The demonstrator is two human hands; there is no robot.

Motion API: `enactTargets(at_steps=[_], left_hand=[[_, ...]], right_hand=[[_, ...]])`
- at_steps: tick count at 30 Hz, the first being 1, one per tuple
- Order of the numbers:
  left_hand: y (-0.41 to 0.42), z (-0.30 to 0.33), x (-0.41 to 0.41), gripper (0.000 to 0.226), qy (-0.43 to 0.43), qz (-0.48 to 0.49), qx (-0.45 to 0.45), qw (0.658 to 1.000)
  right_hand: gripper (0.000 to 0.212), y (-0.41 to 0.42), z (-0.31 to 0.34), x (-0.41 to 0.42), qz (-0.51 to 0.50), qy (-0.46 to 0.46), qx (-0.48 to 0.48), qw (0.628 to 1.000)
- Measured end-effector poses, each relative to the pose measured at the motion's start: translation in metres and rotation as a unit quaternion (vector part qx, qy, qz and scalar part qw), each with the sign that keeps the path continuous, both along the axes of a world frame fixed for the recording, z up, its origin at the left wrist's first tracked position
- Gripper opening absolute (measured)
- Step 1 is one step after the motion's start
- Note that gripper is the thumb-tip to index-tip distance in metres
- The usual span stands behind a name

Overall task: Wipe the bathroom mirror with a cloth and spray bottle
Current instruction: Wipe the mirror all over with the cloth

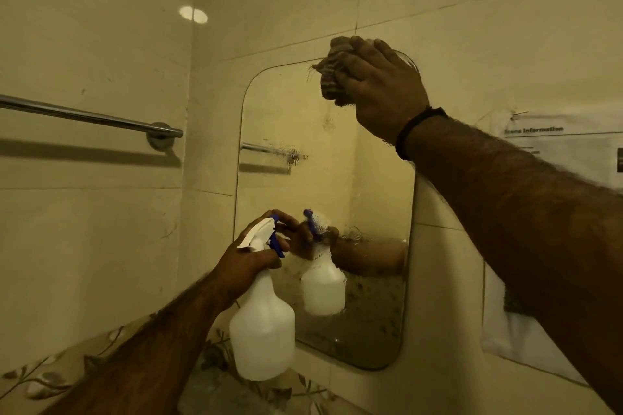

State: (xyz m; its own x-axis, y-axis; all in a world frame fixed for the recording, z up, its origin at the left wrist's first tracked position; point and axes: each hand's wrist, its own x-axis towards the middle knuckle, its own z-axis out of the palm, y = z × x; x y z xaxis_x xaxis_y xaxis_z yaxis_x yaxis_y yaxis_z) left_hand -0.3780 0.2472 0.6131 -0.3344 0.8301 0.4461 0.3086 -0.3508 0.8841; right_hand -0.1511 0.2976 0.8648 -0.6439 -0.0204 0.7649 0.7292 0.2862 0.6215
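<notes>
So the mirror [296,118] is a tall one with rounded corners, mounted on cream wall tiles [101,246] right in the middle of the view. The right hand [377,84] is up at about 1 o'clock, pressed against the top right corner of the mirror, fingers bunched tight around a dark crumpled cloth [328,77] with frayed threads sticking out on its left side. There's a black band [416,130] on that wrist.

The left hand [249,259] is down at around 7 o'clock, wrapped around the neck of a white spray bottle [263,330], with a finger reaching over to the blue trigger. The nozzle points at the lower part of the glass, and the bottle hangs just in front of the mirror's bottom left corner. You can see bottle and hand reflected in the glass right beside it.

The glass has droplets and smudgy streaks around the middle and near the reflected bottle. A chrome towel bar [84,116] sits on the side wall at 9 o'clock. Over at 3 o'clock a printed paper sheet [573,145] is stuck to the wall, text too blurry to read properly.
</notes>
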Motion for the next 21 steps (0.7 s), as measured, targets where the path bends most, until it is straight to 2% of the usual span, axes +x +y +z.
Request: enactTargets(at_steps=[8,17,21], left_hand=[[-0.003,-0.006,0.006,0.061,-0.015,0.023,-0.014,1.000],[-0.021,-0.043,0.005,0.076,-0.049,0.027,-0.043,0.998],[-0.029,-0.057,0.004,0.074,-0.050,0.034,-0.042,0.997]], right_hand=[[0.046,-0.005,-0.015,0.015,0.022,0.022,-0.023,0.999],[0.048,-0.002,-0.056,0.019,0.026,0.014,-0.045,0.999],[0.049,-0.003,-0.079,0.021,0.035,0.010,-0.057,0.998]])
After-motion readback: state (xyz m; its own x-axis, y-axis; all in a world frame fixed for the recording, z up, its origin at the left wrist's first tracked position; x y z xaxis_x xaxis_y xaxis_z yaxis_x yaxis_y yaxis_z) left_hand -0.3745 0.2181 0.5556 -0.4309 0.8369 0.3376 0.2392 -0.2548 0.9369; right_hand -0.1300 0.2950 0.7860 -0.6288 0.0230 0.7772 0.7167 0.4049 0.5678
